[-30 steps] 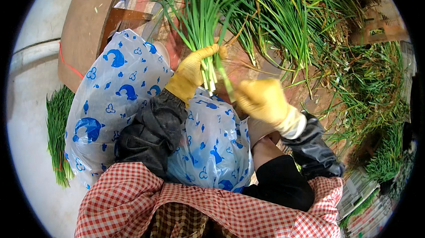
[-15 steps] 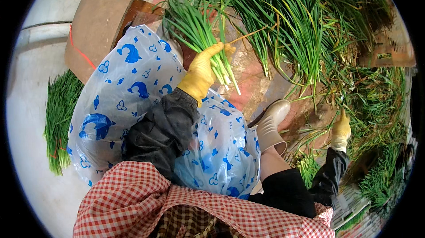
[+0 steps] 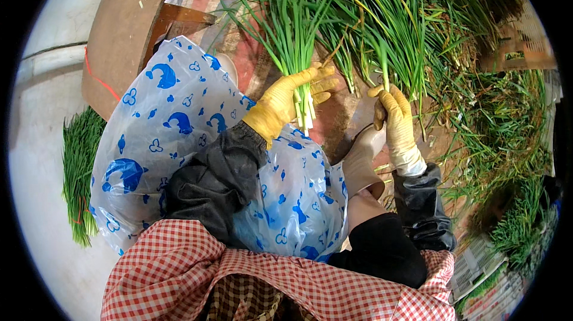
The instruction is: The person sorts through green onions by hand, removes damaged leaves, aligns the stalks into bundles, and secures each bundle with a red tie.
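My left hand [image 3: 277,103], in a yellow rubber glove, is wrapped round a bunch of garlic chives [image 3: 292,28]. Their white stem ends stick out below the fingers and the green leaves fan away from me. In the same kind of glove, my right hand [image 3: 399,124] pinches the pale stem of a chive stalk [image 3: 384,70] between thumb and fingers. Its leaves run up into the big loose heap of chives [image 3: 394,11] beyond, so where they end is hidden. A gap separates the two hands.
A translucent plastic sheet with blue prints [image 3: 173,160] covers my lap. On the left lies a tied chive bundle [image 3: 79,172] beside a brown board [image 3: 122,28]. Trimmed leaves and roots [image 3: 501,124] cover the right side. A beige boot [image 3: 361,157] stands below my right hand.
My right hand has come up and left from the litter at lower right to the heap and now pinches a stalk. The bunch in my left hand has turned more upright and shifted slightly right.
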{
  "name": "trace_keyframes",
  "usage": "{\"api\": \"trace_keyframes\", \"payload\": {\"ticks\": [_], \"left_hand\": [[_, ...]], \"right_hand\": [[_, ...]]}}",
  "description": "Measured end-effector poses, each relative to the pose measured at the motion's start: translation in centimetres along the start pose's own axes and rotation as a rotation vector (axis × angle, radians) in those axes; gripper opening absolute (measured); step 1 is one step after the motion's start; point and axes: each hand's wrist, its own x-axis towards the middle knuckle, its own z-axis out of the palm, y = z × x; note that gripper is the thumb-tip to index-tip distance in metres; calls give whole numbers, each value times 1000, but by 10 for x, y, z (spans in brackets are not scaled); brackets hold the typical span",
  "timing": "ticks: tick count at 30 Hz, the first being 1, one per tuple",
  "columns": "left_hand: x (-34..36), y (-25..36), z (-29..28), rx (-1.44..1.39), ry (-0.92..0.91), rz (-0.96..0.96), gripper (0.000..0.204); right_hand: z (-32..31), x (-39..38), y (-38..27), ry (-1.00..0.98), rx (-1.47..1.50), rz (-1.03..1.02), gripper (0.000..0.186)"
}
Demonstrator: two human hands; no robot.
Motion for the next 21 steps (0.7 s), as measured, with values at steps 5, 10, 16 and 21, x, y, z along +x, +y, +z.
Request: {"api": "trace_keyframes", "payload": {"ticks": [5,10,16,21], "left_hand": [[4,-20,7,73,24,21,38],[-8,-32,30,547,180,22,50],[-6,-29,19,770,105,2,57],[-4,-41,24,971,-56,69,64]], "right_hand": [[45,-6,50,46,107,161,23],[72,-9,28,-160,419,425,29],[70,-11,23,-210,410,351,25],[40,-9,9,-350,447,355,28]]}}
